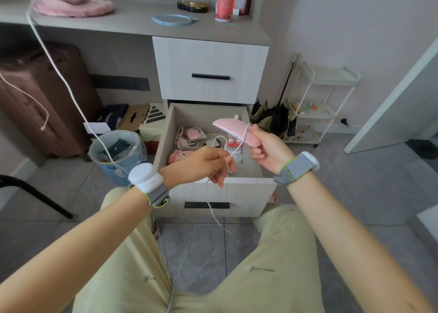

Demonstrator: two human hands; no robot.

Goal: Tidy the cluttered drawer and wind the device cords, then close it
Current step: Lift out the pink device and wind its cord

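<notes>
Right hand (pixel 267 150) grips pink device (pixel 234 131), long axis pointing upper-left.

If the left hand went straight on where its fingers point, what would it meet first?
Probably the right hand, gripping the pink device; the left hand, pinching the white cord, points across the drawer toward it. Depth is unclear.

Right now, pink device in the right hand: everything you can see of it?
The pink device is an elongated, curved shell, smooth and plastic-looking, tapering to a rounded tip pointing left. It is held tilted, tip higher, above the open drawer. The right hand grips its right end. A thin white cord crosses it near the grip and runs down to the left hand, which pinches it. Lettering near the grip is unreadable.
</notes>
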